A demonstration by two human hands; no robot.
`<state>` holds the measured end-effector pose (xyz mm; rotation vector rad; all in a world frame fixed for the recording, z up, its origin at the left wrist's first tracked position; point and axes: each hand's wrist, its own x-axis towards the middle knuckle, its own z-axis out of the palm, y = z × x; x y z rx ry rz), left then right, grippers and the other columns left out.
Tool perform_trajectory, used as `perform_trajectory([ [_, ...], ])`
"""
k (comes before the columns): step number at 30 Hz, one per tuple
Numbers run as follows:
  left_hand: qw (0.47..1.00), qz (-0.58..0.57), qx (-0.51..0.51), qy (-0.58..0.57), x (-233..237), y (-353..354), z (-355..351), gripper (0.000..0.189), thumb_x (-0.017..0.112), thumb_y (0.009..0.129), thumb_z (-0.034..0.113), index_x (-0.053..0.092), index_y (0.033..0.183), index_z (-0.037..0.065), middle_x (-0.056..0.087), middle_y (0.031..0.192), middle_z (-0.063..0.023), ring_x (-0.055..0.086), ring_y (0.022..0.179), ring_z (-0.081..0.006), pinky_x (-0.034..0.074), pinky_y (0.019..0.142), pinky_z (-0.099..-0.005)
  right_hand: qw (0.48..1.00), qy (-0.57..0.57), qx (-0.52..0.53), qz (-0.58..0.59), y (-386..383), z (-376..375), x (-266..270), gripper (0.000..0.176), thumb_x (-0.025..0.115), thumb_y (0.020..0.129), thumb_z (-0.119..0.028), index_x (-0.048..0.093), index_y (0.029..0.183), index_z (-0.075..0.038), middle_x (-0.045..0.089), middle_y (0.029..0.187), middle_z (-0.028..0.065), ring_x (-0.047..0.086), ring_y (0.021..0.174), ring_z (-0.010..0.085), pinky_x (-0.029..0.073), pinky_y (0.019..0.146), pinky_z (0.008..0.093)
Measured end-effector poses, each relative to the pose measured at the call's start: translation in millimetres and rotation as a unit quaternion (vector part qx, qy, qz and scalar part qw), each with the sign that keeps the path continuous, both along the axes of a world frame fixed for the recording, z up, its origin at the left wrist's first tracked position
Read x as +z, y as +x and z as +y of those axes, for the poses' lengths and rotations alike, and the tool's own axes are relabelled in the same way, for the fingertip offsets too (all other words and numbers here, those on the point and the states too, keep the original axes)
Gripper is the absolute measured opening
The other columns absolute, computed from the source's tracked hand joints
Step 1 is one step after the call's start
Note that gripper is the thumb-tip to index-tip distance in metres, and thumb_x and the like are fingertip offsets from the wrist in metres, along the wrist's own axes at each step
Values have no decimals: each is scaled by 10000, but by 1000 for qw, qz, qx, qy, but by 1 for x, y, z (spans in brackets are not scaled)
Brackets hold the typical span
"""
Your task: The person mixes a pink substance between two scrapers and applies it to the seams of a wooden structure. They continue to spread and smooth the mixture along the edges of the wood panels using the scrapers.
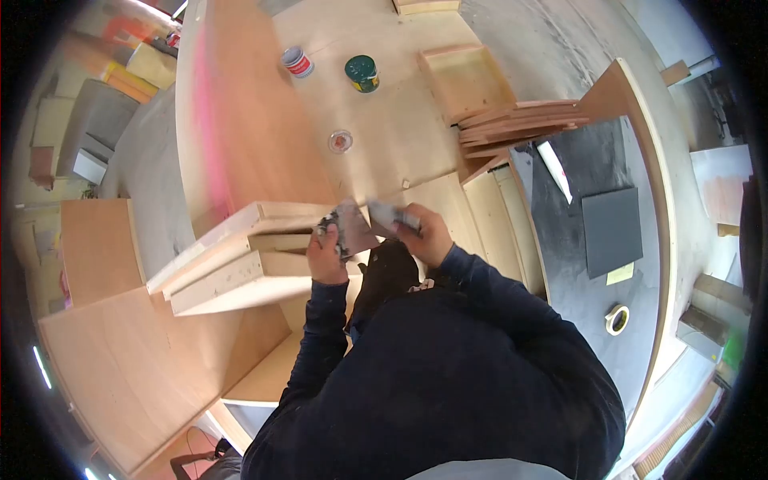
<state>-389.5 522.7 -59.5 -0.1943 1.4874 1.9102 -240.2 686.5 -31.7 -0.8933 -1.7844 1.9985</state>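
The scraper (pixel 358 232) sits in the left hand (pixel 326 254), fingers curled, and the right hand (pixel 430 235) grips a second blade (pixel 384 214) (blurred) at its two o'clock.

Gotta be a woodworking shop of some kind. There's a shallow bare-wood box (pixel 466 74), a stack of reddish boards (pixel 520 126), a green can (pixel 362 74), a roll of tape (pixel 608 320) and a pink smear (pixel 206 136) on the wood.

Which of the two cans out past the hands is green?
The green can is the right-hand one in the picture; the other can has a greyish top and a red-and-white label.
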Motion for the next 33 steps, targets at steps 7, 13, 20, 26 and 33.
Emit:
perform_trajectory([
  [7,894,392,-149,-157,-7,-69,105,207,519,950,175,552,1075,13,650,882,-188,649,804,-316,493,710,-377,928,342,149,-5,-80,58,-4,466,597,724,79,553,1179,-11,520,1219,190,518,1116,386,460,939,403],
  [13,882,379,-214,-178,26,-130,156,198,537,924,163,546,1063,23,632,749,-212,654,711,-381,489,609,-420,888,415,186,-63,-147,123,1,573,607,631,103,536,1186,-24,508,1243,166,484,1148,380,438,975,415],
  [20,874,390,-177,-231,15,-182,175,229,548,917,188,548,1086,34,620,714,-232,638,686,-413,477,583,-448,868,439,229,-43,-221,166,-17,561,584,595,98,543,1140,-25,523,1217,149,458,1161,384,429,972,429],
  [26,910,329,-99,-231,15,-245,216,238,560,921,201,550,1081,25,633,774,-231,637,698,-408,483,588,-423,927,332,153,-82,-297,257,-41,345,518,778,71,541,1112,-11,567,1150,190,504,1120,402,430,948,441],
  [33,842,429,-7,-327,-7,-333,314,230,563,913,174,528,1081,21,639,806,-240,624,741,-448,483,589,-491,841,442,306,56,-390,305,-48,557,565,763,85,538,1290,-91,546,1198,155,501,1138,350,438,971,412],
])
